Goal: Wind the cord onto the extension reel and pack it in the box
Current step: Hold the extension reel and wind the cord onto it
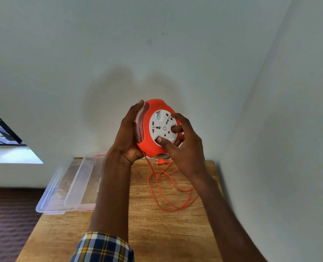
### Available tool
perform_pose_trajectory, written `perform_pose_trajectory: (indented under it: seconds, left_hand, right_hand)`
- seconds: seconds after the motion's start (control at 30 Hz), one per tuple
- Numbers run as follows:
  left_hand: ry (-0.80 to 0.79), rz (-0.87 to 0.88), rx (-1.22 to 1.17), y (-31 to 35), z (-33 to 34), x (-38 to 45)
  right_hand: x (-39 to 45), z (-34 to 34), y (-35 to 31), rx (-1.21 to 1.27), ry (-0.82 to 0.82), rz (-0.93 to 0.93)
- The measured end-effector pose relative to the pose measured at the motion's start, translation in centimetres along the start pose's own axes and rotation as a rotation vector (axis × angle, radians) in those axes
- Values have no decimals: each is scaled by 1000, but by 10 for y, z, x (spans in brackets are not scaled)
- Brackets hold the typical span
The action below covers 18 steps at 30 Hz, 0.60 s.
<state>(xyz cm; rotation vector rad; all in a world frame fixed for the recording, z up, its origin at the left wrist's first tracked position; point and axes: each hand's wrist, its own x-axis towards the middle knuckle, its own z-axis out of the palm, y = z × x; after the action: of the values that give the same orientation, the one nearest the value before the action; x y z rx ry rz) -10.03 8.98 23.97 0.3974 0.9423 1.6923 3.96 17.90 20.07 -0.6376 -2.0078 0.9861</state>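
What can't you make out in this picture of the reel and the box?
- Head view: the back of the reel, hidden by the left hand.
- Part of the sockets, hidden by the right hand.
- Right side of the clear box, hidden by the left forearm.
- The plug: too small.

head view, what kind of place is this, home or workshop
Probably a plain room in a home: a small wooden table pushed into a corner of bare painted walls, a barred window on the left, and carpet-like flooring beside it.

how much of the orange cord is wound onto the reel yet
Partly wound. Loose loops of the cord and its plug lie on the table below the reel.
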Motion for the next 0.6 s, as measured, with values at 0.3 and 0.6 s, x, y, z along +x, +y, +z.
perform_pose_trajectory:
  seconds: [0.3, 0.6]
  left_hand:
    - [22, 11, 53, 0, 1, -4]
    - [104, 53, 222, -1, 14, -4]
  right_hand:
    - [7, -25, 3, -276, -119, -228]
    - [6, -21, 7, -372, -68, -228]
